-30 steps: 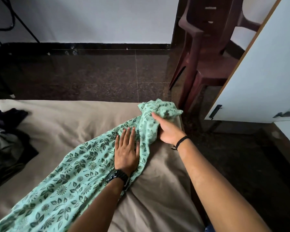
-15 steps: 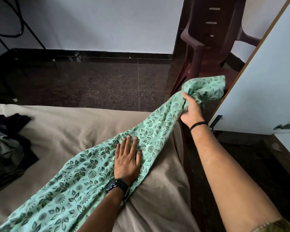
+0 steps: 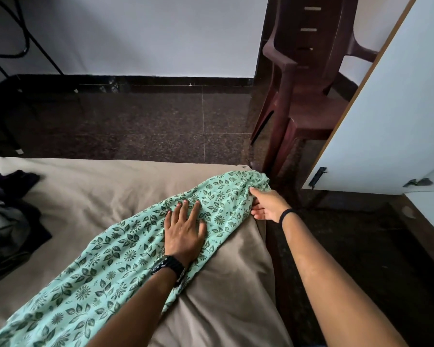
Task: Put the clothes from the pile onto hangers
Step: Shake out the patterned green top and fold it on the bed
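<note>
Clothes from the pile were represented at this moment by one green garment [image 3: 125, 259], a light mint fabric printed all over with dark green leaves and round flowers. Its type could not be determined: no collar, sleeve or waistband was visible, and its lower end ran out of view at the bottom left corner. It lay as a long diagonal strip across the beige bed sheet [image 3: 90, 194], from the bottom left up to the far right corner of the bed, where its upper end was bunched at the mattress edge. The left hand [image 3: 184, 232] rested palm down on the middle of the strip, fingers straight and slightly spread, clamped on nothing; a black watch [image 3: 167, 266] sat on that wrist. The right hand [image 3: 268, 205] met the fabric at the bunched end beside the bed edge, a black band [image 3: 286, 214] on its wrist. Its fingers were loosely curled with the tips against or under the cloth; whether they pinched the fabric could not be told, since the tips were partly hidden by the folds. Both forearms were cut off by the lower frame edge. A pile of dark clothes [image 3: 8, 221], black and grey, lay at the left edge of the bed, partly out of view, individual items indistinguishable. A dark red plastic chair [image 3: 308, 78] stood on the speckled dark floor [image 3: 140, 126] beyond the bed corner, partly covered by a white cabinet door [image 3: 396, 108].
</note>
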